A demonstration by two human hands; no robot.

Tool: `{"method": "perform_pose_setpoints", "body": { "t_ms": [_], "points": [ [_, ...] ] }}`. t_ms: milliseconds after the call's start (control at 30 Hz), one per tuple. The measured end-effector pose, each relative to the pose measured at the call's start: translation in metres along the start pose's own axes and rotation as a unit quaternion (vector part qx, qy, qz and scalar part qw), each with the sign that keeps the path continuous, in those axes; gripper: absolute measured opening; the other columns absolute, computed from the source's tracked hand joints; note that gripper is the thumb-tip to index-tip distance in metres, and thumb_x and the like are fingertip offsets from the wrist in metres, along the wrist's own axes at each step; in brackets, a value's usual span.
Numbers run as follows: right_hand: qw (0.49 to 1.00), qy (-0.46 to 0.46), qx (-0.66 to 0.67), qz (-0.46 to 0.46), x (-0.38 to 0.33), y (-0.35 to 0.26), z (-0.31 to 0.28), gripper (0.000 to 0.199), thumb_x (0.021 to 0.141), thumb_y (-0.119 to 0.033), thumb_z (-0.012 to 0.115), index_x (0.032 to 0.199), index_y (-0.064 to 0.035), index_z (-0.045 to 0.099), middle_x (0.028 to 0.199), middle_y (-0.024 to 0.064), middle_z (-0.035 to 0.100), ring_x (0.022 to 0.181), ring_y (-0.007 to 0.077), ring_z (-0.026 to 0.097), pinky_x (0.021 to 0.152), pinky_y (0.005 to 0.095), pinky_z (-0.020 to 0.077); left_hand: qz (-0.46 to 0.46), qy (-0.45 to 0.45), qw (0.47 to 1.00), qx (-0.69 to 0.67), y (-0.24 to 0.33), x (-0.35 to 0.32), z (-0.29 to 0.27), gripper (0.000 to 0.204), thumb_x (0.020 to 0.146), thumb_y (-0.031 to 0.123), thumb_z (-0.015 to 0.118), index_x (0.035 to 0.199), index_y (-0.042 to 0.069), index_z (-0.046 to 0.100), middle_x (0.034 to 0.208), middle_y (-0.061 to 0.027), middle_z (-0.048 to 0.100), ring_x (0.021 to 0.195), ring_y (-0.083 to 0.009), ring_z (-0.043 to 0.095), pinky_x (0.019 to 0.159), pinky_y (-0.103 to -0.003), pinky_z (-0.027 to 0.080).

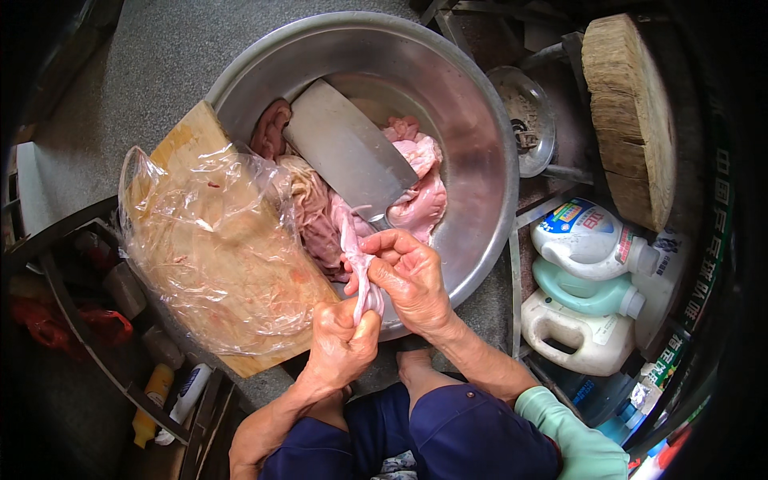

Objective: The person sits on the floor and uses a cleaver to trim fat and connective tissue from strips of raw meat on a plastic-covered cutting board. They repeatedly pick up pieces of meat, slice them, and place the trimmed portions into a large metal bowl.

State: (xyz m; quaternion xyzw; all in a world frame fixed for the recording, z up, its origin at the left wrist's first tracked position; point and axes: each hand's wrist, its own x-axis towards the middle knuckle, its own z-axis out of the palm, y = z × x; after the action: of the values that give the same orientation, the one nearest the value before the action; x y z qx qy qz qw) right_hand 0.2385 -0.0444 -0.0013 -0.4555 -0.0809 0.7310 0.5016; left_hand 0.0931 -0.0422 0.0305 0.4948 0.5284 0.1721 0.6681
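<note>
Over the near rim of a wide metal basin (490, 200), both my hands grip a pale pink, slippery length of gut (363, 286). My left hand (342, 340) is closed in a fist round its lower end. Higher up, my right hand (410, 278) pinches it between thumb and fingers. The upper part runs into a heap of pinkish, folded gut (316, 212) in the basin. Across that heap lies a broad-bladed cleaver (352, 144), its handle end hidden near my right fingers. A pink lump of offal (424, 196) sits to its right.
A wooden board (188, 136), covered by a clear plastic bag (216, 272), leans over the basin's left rim. To the right are a thick wooden block (628, 120), a clear bowl (528, 120) and stacked plastic jugs (580, 328). Bottles (156, 396) stand on a low rack at lower left.
</note>
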Motion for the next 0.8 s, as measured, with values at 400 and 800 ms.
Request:
{"method": "perform_pose_setpoints", "body": {
  "t_ms": [400, 800],
  "points": [
    [0.981, -0.096, 0.162, 0.044, 0.003, -0.012, 0.019, 0.043, 0.097, -0.003, 0.053, 0.137, -0.0016, 0.039, 0.106, 0.0221, 0.064, 0.086, 0.0229, 0.067, 0.083, 0.0329, 0.0555, 0.149, 0.035, 0.985, 0.077, -0.004, -0.006, 0.002, 0.015, 0.076, -0.008, 0.050, 0.073, 0.002, 0.061, 0.067, -0.0039, 0.057, 0.060, -0.0139, 0.054, 0.057, -0.030, 0.042],
    [0.995, -0.092, 0.033, -0.027, 0.018, -0.006, -0.003, 0.083, 0.085, -0.054, 0.073, 0.128, 0.0054, 0.037, 0.101, 0.0210, 0.068, 0.072, 0.0162, 0.067, 0.069, 0.0278, 0.0577, -0.053, -0.033, 0.988, -0.144, 0.013, -0.013, 0.015, 0.015, 0.084, 0.001, 0.054, 0.070, 0.002, 0.059, 0.055, 0.0015, 0.048, 0.053, -0.0068, 0.040, 0.049, -0.029, 0.036]
  ]
}}
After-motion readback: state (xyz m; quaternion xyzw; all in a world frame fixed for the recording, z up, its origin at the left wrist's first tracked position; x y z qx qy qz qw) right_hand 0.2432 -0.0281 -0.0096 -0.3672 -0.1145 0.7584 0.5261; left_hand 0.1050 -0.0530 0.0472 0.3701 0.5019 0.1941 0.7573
